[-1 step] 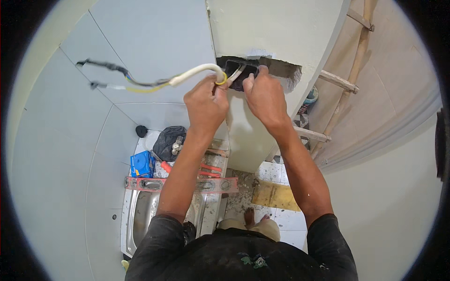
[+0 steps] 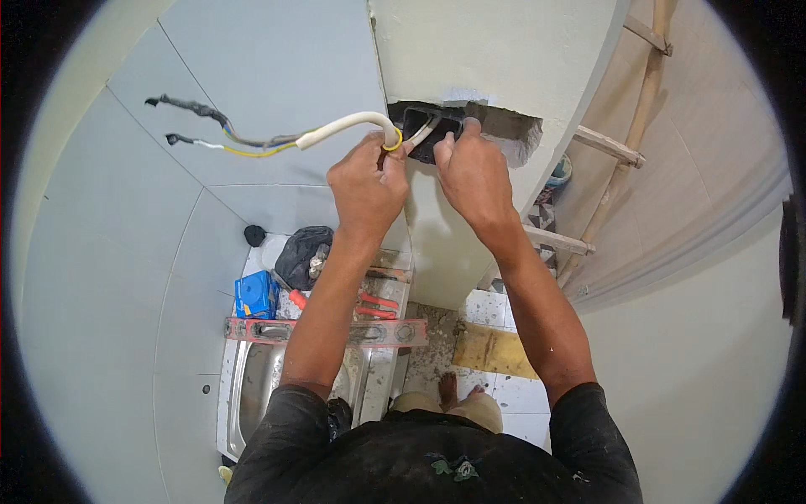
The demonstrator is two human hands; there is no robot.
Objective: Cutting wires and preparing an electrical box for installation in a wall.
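Note:
A white electrical cable (image 2: 353, 124) comes out of a rectangular hole (image 2: 514, 134) cut in the cream wall. My left hand (image 2: 369, 178) is closed on the cable beside a yellow ring (image 2: 396, 141) around it. The free end bends off to the left, where thinner wires (image 2: 260, 149) fan out to black-taped tips. Inside the hole sits a black box (image 2: 424, 118) with the cable running through it. Thumb and forefinger of my right hand (image 2: 474, 168) pinch the box's right edge; the fingertips are partly hidden in the hole.
Below left is a steel sink (image 2: 256, 378) with a red spirit level (image 2: 369, 333) across it. A blue carton (image 2: 255, 294), a black plastic bag (image 2: 298, 256) and red-handled pliers (image 2: 378, 304) lie behind. A wooden ladder (image 2: 609, 193) leans at right; debris (image 2: 432, 353) litters the floor.
The taped wire tips have swung slightly upward in the picture. Both hands keep nearly the same place and grip.

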